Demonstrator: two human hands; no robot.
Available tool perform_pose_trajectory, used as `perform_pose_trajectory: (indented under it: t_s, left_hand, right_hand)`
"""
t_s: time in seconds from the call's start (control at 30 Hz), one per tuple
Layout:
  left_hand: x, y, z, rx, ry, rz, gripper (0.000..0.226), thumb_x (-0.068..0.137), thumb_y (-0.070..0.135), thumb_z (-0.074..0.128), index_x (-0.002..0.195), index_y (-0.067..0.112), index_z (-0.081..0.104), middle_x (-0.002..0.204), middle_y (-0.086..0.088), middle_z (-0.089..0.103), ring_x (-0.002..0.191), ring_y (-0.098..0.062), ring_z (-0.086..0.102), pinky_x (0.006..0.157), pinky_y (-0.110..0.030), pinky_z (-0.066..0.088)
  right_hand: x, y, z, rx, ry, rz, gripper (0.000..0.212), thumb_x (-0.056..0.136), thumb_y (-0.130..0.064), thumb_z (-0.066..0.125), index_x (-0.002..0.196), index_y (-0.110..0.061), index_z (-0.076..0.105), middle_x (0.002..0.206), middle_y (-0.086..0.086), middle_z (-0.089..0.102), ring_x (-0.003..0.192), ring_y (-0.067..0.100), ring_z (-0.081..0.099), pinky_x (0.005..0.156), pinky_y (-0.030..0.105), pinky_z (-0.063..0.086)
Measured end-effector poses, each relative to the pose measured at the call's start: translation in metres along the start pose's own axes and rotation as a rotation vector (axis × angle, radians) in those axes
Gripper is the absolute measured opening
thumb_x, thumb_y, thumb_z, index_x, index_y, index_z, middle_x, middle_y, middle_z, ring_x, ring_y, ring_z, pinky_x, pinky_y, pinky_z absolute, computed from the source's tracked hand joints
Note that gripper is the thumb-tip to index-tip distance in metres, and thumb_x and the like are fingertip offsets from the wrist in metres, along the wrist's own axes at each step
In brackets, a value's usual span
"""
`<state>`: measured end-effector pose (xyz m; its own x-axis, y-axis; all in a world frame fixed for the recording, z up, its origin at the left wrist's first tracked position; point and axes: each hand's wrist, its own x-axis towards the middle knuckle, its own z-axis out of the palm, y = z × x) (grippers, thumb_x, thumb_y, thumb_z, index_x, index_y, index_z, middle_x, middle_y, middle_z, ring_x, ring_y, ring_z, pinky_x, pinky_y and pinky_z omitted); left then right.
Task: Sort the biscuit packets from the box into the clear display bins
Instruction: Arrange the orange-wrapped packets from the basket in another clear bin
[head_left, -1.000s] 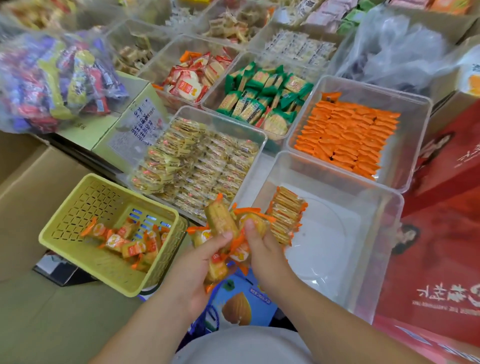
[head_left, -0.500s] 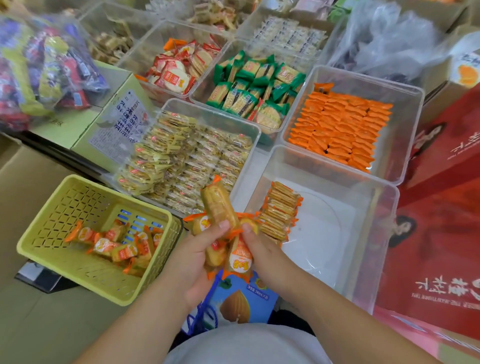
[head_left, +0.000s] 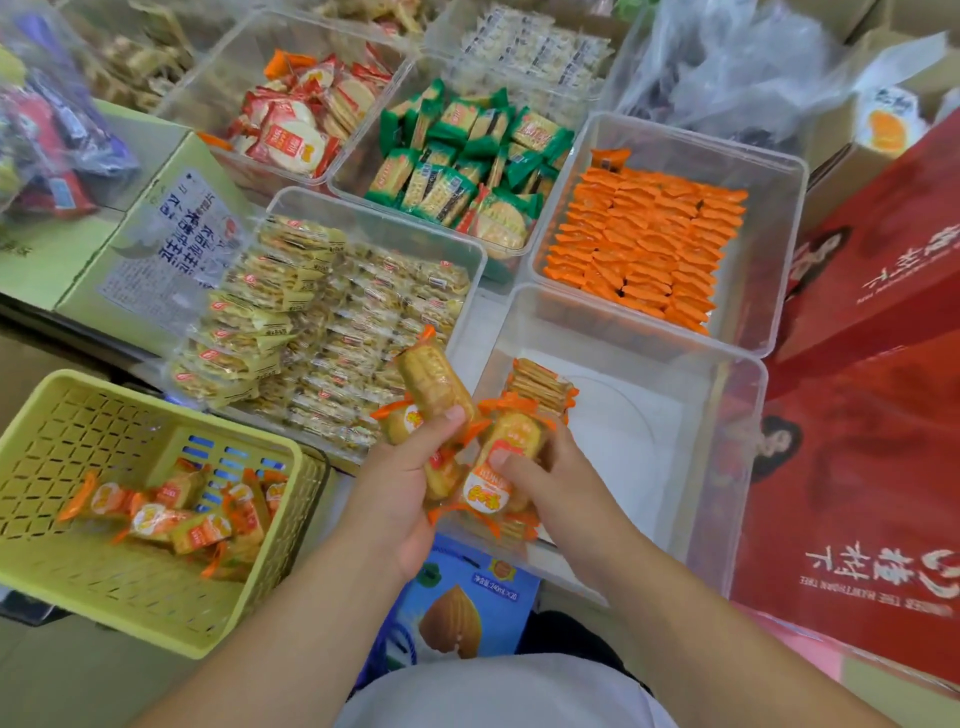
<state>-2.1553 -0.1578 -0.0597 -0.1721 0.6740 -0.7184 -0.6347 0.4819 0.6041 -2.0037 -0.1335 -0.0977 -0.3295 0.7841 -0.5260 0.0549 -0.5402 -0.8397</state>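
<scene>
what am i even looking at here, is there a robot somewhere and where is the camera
There is no robot. These are a person's two bare hands, and the single picture comes from a camera worn on their head, looking forward and down.

The left hand and right hand together hold a bunch of orange-ended biscuit packets, with fingers curled round them in a grip. They are at the near left corner of the nearest clear bin, which holds only one short stack of packets.

More of the same packets lie in the yellow-green basket on the left. Behind are other clear bins, filled with yellow packets, green packets and orange packets. Red boxes stand on the right.
</scene>
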Motion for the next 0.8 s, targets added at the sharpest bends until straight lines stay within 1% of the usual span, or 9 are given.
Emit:
perform_pose_trajectory:
  t_s: [0.07, 0.1, 0.2, 0.3, 0.4, 0.47, 0.6, 0.7, 0.8]
  left_hand:
    - [0.006, -0.002, -0.002, 0.064, 0.003, 0.081, 0.038, 0.062, 0.026, 0.082, 0.097, 0.012, 0.076, 0.092, -0.010, 0.080, 0.077, -0.019, 0.079, 0.057, -0.030, 0.060]
    - [0.009, -0.003, -0.003, 0.105, -0.003, 0.108, 0.028, 0.067, 0.022, 0.081, 0.093, 0.014, 0.076, 0.088, -0.008, 0.080, 0.073, -0.017, 0.078, 0.053, -0.027, 0.058]
    - [0.013, -0.007, -0.005, 0.242, -0.014, 0.153, 0.007, 0.083, 0.010, 0.077, 0.090, 0.013, 0.077, 0.087, -0.008, 0.080, 0.076, -0.019, 0.078, 0.056, -0.026, 0.058]
    - [0.015, -0.011, -0.004, 0.338, -0.002, 0.175, 0.009, 0.084, 0.009, 0.078, 0.092, 0.012, 0.076, 0.088, -0.008, 0.080, 0.077, -0.020, 0.078, 0.060, -0.026, 0.058]
    - [0.015, -0.014, 0.000, 0.381, -0.006, 0.198, 0.014, 0.087, 0.003, 0.077, 0.092, 0.016, 0.075, 0.082, -0.001, 0.080, 0.071, -0.013, 0.077, 0.054, -0.020, 0.055]
    - [0.014, -0.015, 0.003, 0.416, -0.014, 0.215, 0.018, 0.087, -0.001, 0.076, 0.092, 0.017, 0.074, 0.080, 0.002, 0.080, 0.069, -0.009, 0.076, 0.052, -0.017, 0.055]
    - [0.015, -0.014, 0.000, 0.465, 0.011, 0.236, 0.020, 0.085, 0.003, 0.080, 0.098, 0.017, 0.074, 0.084, 0.005, 0.081, 0.073, -0.005, 0.076, 0.055, -0.013, 0.054]
    - [0.016, -0.018, -0.003, 0.493, 0.013, 0.224, 0.022, 0.085, 0.006, 0.081, 0.098, 0.021, 0.073, 0.084, 0.008, 0.080, 0.073, -0.004, 0.076, 0.055, -0.013, 0.054]
    - [0.016, -0.020, -0.005, 0.508, 0.024, 0.240, 0.020, 0.085, 0.006, 0.081, 0.095, 0.022, 0.074, 0.080, 0.010, 0.079, 0.069, -0.001, 0.074, 0.054, -0.012, 0.053]
  right_hand:
    - [0.008, 0.000, -0.017, -0.029, 0.172, -0.011, 0.065, 0.066, -0.041, 0.081, 0.124, -0.033, 0.052, 0.113, -0.001, 0.071, 0.095, 0.010, 0.073, 0.076, 0.035, 0.061]
    - [0.012, 0.001, -0.027, -0.072, 0.247, -0.014, 0.063, 0.065, -0.040, 0.081, 0.119, -0.034, 0.049, 0.111, -0.001, 0.069, 0.090, 0.011, 0.073, 0.071, 0.034, 0.061]
    - [0.027, 0.013, -0.061, -0.378, 0.416, -0.007, 0.057, 0.065, -0.041, 0.081, 0.108, -0.039, 0.043, 0.102, -0.005, 0.065, 0.082, 0.015, 0.070, 0.072, 0.041, 0.058]
    - [0.039, 0.036, -0.091, -0.770, 0.500, 0.023, 0.054, 0.070, -0.041, 0.080, 0.112, -0.036, 0.045, 0.108, 0.001, 0.062, 0.094, 0.025, 0.064, 0.077, 0.040, 0.053]
    - [0.046, 0.061, -0.105, -1.029, 0.495, 0.090, 0.054, 0.073, -0.042, 0.077, 0.118, -0.029, 0.049, 0.112, 0.006, 0.055, 0.103, 0.035, 0.056, 0.073, 0.037, 0.043]
    - [0.048, 0.073, -0.108, -1.126, 0.460, 0.177, 0.053, 0.074, -0.044, 0.075, 0.118, -0.030, 0.047, 0.113, 0.004, 0.052, 0.106, 0.035, 0.053, 0.071, 0.037, 0.041]
    - [0.049, 0.083, -0.108, -1.269, 0.421, 0.181, 0.056, 0.074, -0.045, 0.074, 0.120, -0.029, 0.047, 0.123, 0.003, 0.051, 0.112, 0.033, 0.050, 0.084, 0.042, 0.049]
    - [0.041, 0.089, -0.111, -1.340, 0.417, 0.143, 0.061, 0.076, -0.046, 0.077, 0.126, -0.027, 0.048, 0.132, 0.000, 0.047, 0.121, 0.030, 0.044, 0.091, 0.044, 0.048]
    - [0.039, 0.088, -0.113, -1.393, 0.389, 0.137, 0.071, 0.079, -0.047, 0.077, 0.138, -0.023, 0.046, 0.148, 0.001, 0.038, 0.132, 0.030, 0.037, 0.099, 0.045, 0.047]
